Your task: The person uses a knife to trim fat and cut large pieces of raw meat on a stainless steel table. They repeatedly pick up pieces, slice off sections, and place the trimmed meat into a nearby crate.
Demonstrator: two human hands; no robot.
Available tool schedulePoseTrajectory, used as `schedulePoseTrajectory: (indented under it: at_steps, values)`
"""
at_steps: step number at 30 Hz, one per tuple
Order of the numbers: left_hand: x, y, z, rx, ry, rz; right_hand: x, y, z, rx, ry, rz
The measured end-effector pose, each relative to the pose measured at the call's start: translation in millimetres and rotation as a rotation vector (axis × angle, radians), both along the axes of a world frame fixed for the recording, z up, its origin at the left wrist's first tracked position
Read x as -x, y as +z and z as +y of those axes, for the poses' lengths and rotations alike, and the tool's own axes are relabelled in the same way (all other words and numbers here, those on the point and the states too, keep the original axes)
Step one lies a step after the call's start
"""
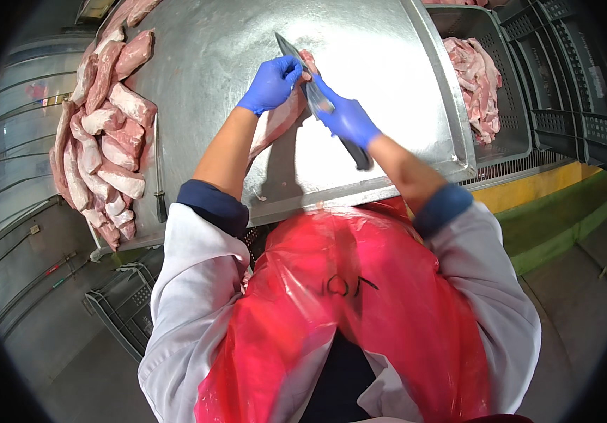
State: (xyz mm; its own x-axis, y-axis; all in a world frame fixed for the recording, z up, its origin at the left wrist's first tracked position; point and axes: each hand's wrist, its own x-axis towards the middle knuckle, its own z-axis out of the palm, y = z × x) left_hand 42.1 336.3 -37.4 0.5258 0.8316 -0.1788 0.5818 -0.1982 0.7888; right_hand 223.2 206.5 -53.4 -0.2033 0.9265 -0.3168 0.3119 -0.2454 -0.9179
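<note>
Both my hands wear blue gloves and meet over the metal table. A long strip of pale pink meat [276, 127] lies under them, running from near my left forearm up to its far end between the hands. My left hand [273, 84] is closed, its fingers pinching that far end. My right hand [351, 121], slightly smeared by motion, is closed on a knife [290, 49]. The knife's black handle sticks out below the palm, and its blade points away to the upper left, beside the meat and my left fingertips. Part of the blade is hidden or blurred.
Meat pieces [109, 141] are heaped along the table's left edge. Beside them lies a thin rod with a black handle [160, 204], like a sharpening steel. Right of the table's raised rim [451, 106], a grey crate [518, 134] holds pale trimmings [474, 84]. Another crate [123, 310] stands low at left.
</note>
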Motion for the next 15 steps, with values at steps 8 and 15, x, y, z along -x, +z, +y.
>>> schedulePoseTrajectory:
  at_steps: [8,15]
  values:
    - [70.0,-15.9,-46.6,-0.126,0.34,-0.005,-32.1,-11.6,-114.5,-0.067,0.001,-0.019]
    - [168.9,-41.8,-109.4,-0.625,0.055,0.58,-90.1,-11.1,-83.4,0.044,-0.32,-0.073]
